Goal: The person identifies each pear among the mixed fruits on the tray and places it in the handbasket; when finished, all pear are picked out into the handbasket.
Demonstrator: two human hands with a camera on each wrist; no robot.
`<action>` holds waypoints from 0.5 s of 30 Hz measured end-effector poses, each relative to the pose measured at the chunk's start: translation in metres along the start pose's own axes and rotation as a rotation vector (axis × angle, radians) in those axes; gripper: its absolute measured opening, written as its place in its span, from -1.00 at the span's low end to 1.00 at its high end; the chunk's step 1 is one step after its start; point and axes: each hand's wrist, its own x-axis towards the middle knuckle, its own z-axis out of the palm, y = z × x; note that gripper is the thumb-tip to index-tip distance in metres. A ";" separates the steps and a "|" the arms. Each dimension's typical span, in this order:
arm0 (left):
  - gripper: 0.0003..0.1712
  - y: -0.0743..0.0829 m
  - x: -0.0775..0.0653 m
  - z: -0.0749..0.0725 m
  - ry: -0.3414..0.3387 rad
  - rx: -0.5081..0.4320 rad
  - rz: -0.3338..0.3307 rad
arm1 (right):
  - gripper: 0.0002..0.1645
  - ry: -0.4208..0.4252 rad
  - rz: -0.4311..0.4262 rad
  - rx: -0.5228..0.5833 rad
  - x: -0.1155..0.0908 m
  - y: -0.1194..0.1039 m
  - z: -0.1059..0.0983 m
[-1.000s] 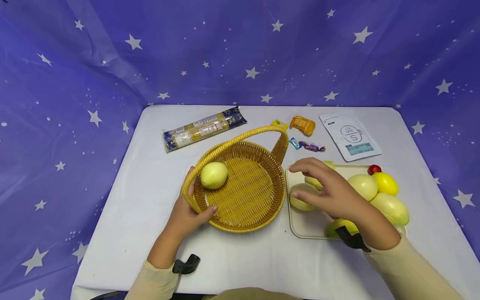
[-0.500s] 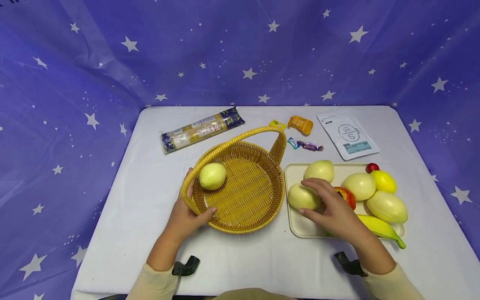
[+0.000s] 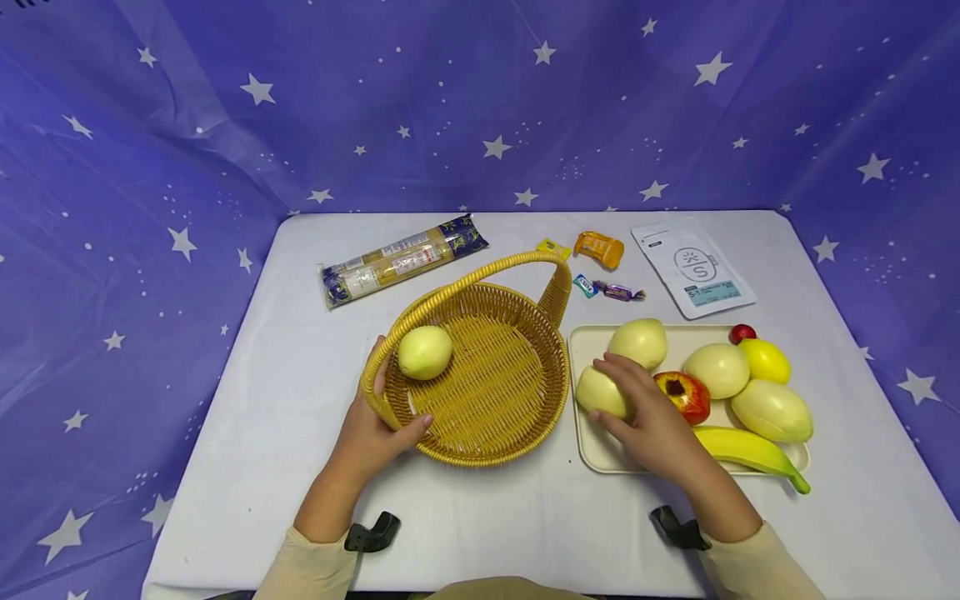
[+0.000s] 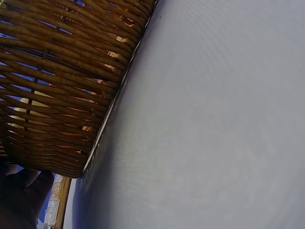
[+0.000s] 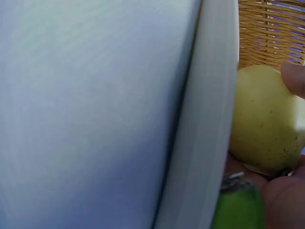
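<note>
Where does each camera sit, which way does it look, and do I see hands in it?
Head: on the head, looking forward and down at the basket and tray; left hand, right hand and sleeves show.
Left wrist: facing the basket's outside and white tabletop; dark fingers show lower left.
Right wrist: looking past the tray's edge; bits of right hand show at right.
Head and right wrist share the pale fruit.

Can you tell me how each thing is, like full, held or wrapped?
Basket, upright, one pale fruit inside, gripped by left hand.
Tray, holding several fruits.
Leftmost tray fruit, held by the right hand.
Banana, one end over the tray's rim.
Long packet, lying flat.
White pouch, lying flat.
Purple sweet, wrapped.
Orange packet, looks closed.
</note>
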 end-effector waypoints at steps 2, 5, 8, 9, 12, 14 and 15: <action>0.25 -0.009 0.000 0.002 0.005 0.005 -0.001 | -0.15 0.008 0.007 0.010 0.000 0.000 -0.001; 0.26 -0.015 0.000 0.003 0.005 0.014 -0.004 | -0.18 0.029 0.003 0.032 0.001 0.000 -0.004; 0.26 -0.018 0.000 0.004 0.010 0.036 0.000 | -0.21 0.055 -0.002 0.050 0.003 -0.005 -0.015; 0.26 -0.018 0.000 0.004 0.012 0.044 0.003 | -0.21 0.066 -0.002 0.052 0.004 -0.008 -0.020; 0.27 -0.018 0.000 0.004 0.017 0.048 0.006 | -0.20 0.091 -0.022 0.046 0.010 -0.020 -0.038; 0.27 -0.017 0.000 0.004 0.019 0.046 0.006 | -0.20 0.102 -0.052 0.040 0.015 -0.030 -0.048; 0.27 -0.017 -0.001 0.004 0.018 0.044 0.006 | -0.20 0.106 -0.075 0.042 0.019 -0.036 -0.052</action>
